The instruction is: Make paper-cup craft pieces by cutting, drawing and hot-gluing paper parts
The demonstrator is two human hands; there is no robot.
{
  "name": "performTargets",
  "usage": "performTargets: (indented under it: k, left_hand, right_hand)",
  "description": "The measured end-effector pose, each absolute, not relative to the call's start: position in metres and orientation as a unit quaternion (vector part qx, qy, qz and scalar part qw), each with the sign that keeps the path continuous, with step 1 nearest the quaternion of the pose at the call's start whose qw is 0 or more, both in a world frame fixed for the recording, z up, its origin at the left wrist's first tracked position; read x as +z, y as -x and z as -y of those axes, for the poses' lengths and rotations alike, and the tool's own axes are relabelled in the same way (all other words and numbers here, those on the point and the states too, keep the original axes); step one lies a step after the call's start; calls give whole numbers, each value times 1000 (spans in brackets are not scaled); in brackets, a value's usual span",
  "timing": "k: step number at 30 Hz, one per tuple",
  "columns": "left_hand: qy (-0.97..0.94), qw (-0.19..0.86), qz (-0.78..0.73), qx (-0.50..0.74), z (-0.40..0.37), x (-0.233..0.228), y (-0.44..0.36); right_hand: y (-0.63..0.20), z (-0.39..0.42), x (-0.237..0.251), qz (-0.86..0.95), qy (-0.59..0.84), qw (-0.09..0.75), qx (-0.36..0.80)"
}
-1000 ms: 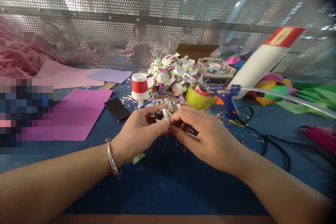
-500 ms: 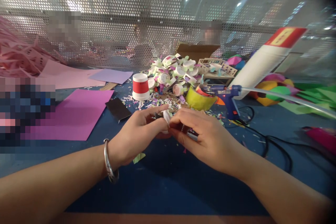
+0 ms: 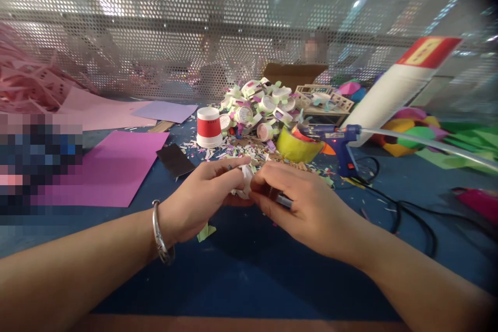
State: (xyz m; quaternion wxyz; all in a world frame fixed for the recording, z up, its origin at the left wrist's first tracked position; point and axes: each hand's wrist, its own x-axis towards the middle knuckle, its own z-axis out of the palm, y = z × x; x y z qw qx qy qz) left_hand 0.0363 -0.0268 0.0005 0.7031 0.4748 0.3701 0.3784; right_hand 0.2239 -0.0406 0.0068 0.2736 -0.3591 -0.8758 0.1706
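I see the blue-covered bench (image 3: 241,270) filling the lower view, backed by a perforated metal screen (image 3: 155,26). On the bench's left lies a large magenta paper sheet (image 3: 112,166), with a pale pink sheet (image 3: 101,114) and a lilac sheet (image 3: 165,111) behind it. On the right a big white cylinder with a red cap (image 3: 392,88) leans across, above green paper pieces (image 3: 467,142). At the back centre sits a heap of small white paper cups with coloured paper scraps (image 3: 259,109), just in front of a brown cardboard box (image 3: 295,73).

My left hand (image 3: 206,197) and right hand (image 3: 301,202) meet at the middle of the bench, fingertips touching. Both are closed, pinching one small crumpled white paper piece (image 3: 245,182) between them; it sits just above the bench, near the scrap litter. My right hand also has a thin dark, shiny object (image 3: 283,200) tucked under its fingers; I cannot tell what it is. A silver bangle (image 3: 160,238) rings my left wrist.

Behind my right hand stands a yellow tape roll (image 3: 295,148), and just beside it a blue glue gun (image 3: 342,142) with a black cord (image 3: 397,212) trailing right. A red-and-white paper cup (image 3: 209,127) stands upside down left of the heap, and a black card rectangle (image 3: 176,160) lies near the magenta sheet. A small pale green scrap (image 3: 205,231) lies under my left wrist.
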Motion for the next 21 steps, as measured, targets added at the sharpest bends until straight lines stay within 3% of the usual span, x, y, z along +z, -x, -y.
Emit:
performTargets:
  k: [21]
  left_hand:
    - [-517,722,-338,311,26,2,-35]
  right_hand:
    - [-229,41,11,866,367,262,218]
